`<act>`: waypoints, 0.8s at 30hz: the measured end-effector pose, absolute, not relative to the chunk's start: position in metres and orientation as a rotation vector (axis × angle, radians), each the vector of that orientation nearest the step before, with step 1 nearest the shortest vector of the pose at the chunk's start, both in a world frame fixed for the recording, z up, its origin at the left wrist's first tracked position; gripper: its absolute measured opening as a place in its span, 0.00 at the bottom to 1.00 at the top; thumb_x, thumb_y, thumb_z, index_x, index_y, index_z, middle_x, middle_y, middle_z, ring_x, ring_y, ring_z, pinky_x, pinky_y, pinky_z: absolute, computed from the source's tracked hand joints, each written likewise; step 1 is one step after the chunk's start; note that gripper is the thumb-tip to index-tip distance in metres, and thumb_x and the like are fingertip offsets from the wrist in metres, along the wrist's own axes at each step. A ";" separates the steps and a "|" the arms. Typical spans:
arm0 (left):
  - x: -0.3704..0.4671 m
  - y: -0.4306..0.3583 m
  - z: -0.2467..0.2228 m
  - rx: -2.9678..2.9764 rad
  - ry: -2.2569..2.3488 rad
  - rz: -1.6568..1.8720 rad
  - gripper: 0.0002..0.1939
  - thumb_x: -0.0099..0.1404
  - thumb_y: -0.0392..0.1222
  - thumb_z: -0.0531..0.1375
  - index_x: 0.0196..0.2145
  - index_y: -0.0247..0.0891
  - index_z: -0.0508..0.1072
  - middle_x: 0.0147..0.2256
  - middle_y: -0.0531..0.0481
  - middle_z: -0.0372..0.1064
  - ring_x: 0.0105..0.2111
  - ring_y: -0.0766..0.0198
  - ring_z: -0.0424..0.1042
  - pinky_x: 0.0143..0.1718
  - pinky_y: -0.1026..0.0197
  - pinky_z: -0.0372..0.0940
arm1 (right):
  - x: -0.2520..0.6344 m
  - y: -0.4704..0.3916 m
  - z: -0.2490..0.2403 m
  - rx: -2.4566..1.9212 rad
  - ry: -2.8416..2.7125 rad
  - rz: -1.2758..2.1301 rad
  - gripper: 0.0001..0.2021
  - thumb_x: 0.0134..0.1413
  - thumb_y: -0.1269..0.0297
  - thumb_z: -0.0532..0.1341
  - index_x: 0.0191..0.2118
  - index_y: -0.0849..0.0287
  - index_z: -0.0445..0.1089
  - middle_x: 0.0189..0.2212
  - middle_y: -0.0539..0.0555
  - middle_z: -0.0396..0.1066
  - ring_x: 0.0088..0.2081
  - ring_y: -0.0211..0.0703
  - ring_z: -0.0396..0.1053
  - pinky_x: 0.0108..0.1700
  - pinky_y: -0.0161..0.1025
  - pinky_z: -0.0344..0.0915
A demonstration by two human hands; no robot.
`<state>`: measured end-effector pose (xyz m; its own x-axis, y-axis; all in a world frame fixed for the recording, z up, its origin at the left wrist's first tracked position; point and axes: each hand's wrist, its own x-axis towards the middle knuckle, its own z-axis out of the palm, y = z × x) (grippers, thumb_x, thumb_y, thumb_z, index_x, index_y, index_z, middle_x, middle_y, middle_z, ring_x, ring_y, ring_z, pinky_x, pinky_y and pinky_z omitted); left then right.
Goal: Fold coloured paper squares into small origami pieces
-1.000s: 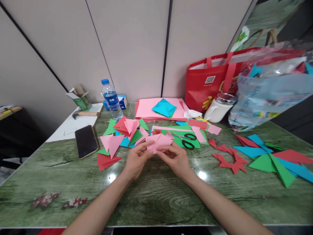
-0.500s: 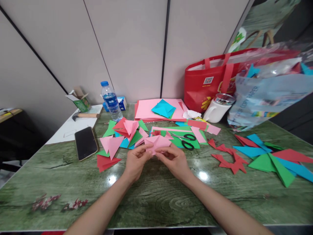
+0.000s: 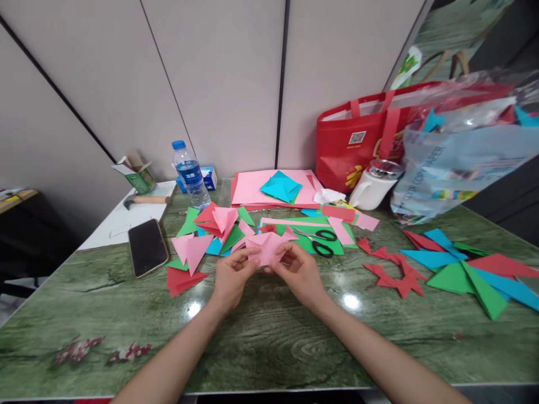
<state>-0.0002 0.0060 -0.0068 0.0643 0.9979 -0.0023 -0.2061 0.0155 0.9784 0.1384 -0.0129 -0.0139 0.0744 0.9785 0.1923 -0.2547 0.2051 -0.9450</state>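
A pink folded paper (image 3: pixel 266 248) is held up between both hands, just above the table. My left hand (image 3: pixel 233 275) pinches its left side with thumb and fingers. On the right side, my right hand (image 3: pixel 300 273) grips the paper the same way; some of its fingers are hidden behind it. Right behind the paper lie scissors (image 3: pixel 322 242) with black handles on green paper sheets (image 3: pixel 332 224). To the left is a heap of folded paper pieces (image 3: pixel 223 221) in pink, red, green and blue.
A phone (image 3: pixel 147 247), a hammer (image 3: pixel 147 200) and a water bottle (image 3: pixel 191 177) are at the left. Red cut-paper shapes (image 3: pixel 400 275) and folded pieces (image 3: pixel 467 275) lie at the right. Behind them stand a white mug (image 3: pixel 373 188), a red bag (image 3: pixel 357 146) and a plastic bag (image 3: pixel 455 168).
The fingers of my right hand have shifted slightly along the paper's right edge. The paper tilts a little differently, and both hands stay in nearly the same place.
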 end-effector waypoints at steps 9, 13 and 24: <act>-0.006 0.013 -0.005 1.054 1.032 1.275 0.12 0.44 0.34 0.67 0.31 0.34 0.77 0.31 0.50 0.74 0.28 0.70 0.68 0.30 0.69 0.63 | 0.148 -0.009 -0.012 -0.871 -1.058 1.250 0.07 0.45 0.67 0.60 0.33 0.56 0.63 0.27 0.47 0.64 0.28 0.37 0.71 0.35 0.41 0.73; -0.012 0.018 -0.001 1.092 1.015 1.221 0.09 0.45 0.33 0.66 0.28 0.35 0.76 0.27 0.51 0.73 0.26 0.71 0.68 0.30 0.70 0.62 | 0.157 -0.005 -0.013 -0.872 -1.252 1.052 0.10 0.49 0.73 0.54 0.38 0.55 0.66 0.37 0.52 0.67 0.37 0.39 0.69 0.41 0.42 0.70; -0.010 0.017 0.007 1.029 0.934 1.287 0.17 0.47 0.35 0.66 0.37 0.36 0.73 0.41 0.44 0.72 0.41 0.60 0.70 0.38 0.63 0.65 | 0.159 -0.013 -0.006 -0.877 -1.745 0.424 0.12 0.51 0.75 0.56 0.40 0.55 0.70 0.40 0.56 0.70 0.43 0.44 0.68 0.45 0.44 0.67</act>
